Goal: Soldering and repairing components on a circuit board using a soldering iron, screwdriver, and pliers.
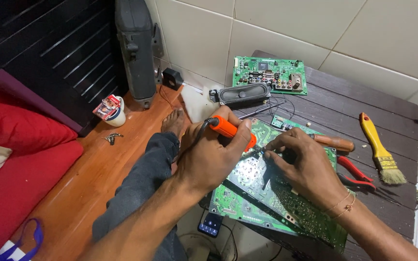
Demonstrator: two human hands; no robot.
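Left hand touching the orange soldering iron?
Touching. Head view shows the left hand wrapped around the orange soldering iron handle, fingers closed on it.

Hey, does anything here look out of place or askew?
The green circuit board under both hands juts past the dark table's near edge, unsupported. A phone lies on the floor just below. Nothing looks spilled or broken.

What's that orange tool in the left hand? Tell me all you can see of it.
The soldering iron has a bright orange handle, plastic by its look, with a black cord running from its rear end over the wrist. The left hand grips it like a pen, tilted, tip pointing down and right onto the green circuit board. The tip is mostly hidden between the fingers of both hands; the right hand works just beside it.
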